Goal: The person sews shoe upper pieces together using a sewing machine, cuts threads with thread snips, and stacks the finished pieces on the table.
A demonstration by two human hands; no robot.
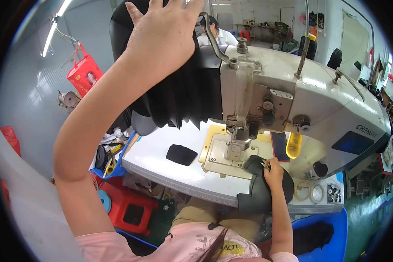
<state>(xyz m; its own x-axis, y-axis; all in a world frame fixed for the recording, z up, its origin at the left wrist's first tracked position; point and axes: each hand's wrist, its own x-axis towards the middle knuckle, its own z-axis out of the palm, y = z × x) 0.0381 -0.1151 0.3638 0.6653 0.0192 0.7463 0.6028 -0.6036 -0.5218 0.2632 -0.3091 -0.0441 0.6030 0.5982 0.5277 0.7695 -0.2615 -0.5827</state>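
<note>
My left hand [163, 35] is raised high at the far left of the sewing machine [266, 65], fingers spread over a stack of black leather-like pieces [183, 91]. Its fingertips run out of the picture's top edge. The stack hangs beside the machine head, its lower edges uneven. Lower down, my right hand [274, 174] is closed around a small pointed tool [264, 164], whose kind is too small to make out. That hand rests on a curved black piece [253, 196] at the table's front edge, right of the needle area. A small black patch [181, 155] lies flat on the white table [150, 150].
A blue bin [118, 168] with tools stands at the left, above a red stool [129, 209]. Tape rolls [317, 193] and a tray of bobbins [334, 193] sit at the right. Another blue bin [339, 236] holds black material. Another person [218, 37] is behind the machine.
</note>
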